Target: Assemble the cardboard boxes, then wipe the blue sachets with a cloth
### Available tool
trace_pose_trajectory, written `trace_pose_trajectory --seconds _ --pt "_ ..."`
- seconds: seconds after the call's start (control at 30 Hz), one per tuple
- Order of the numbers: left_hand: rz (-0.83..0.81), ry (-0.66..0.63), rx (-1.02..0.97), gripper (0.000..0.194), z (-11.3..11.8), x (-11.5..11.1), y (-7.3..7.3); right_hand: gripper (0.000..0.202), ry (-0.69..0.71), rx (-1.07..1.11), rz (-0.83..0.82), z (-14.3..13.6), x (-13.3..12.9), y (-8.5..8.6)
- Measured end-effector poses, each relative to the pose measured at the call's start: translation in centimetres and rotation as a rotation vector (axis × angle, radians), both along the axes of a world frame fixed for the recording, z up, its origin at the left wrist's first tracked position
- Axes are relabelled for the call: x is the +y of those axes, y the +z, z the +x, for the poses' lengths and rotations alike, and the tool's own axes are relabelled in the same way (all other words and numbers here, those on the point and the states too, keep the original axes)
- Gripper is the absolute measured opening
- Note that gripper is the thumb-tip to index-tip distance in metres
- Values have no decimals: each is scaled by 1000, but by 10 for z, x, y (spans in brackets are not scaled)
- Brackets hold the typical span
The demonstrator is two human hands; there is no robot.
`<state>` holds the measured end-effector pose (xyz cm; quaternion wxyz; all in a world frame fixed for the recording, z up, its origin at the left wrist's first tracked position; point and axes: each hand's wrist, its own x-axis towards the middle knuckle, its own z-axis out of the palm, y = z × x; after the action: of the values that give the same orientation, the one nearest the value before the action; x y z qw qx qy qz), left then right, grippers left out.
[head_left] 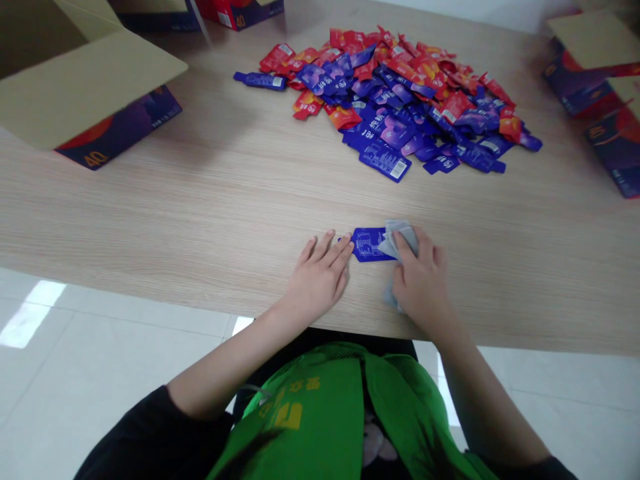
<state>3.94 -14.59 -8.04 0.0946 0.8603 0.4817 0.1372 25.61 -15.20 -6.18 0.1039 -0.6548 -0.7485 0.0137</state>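
A flat blue pouch (369,245) with white print lies on the table in front of me. My left hand (321,270) rests flat, its fingertips on the pouch's narrow left end. Closed on a grey cloth (401,239), my right hand (420,273) presses it against the right part of the pouch, which is covered by the cloth. A loose end of the cloth hangs out below the right hand. Farther back sits a heap of red pouches (455,105) and blue pouches (383,162).
An open carton (120,127) stands at the left, its flap reaching over the wooden table (200,200). Behind it are a dark carton (160,17) and a red carton (240,12). More cartons (613,137) stand at the right edge. The table's front edge is close to my body.
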Motion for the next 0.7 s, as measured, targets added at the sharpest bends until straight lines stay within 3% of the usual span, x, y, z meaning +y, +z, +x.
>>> trace_pose_trajectory --seconds 0.17,0.27,0.43,0.57,0.7 --pt "-6 7 9 50 0 0 0 57 -25 13 -63 45 0 -4" --pt "7 6 2 49 0 0 -1 55 -32 88 -21 52 3 3" --pt "26 2 6 49 1 0 -2 58 77 232 93 4 6 16" --pt "17 0 13 45 1 0 -1 57 233 152 9 -38 3 11" --pt "12 2 -3 46 1 0 0 55 202 -16 -33 -39 -1 7"
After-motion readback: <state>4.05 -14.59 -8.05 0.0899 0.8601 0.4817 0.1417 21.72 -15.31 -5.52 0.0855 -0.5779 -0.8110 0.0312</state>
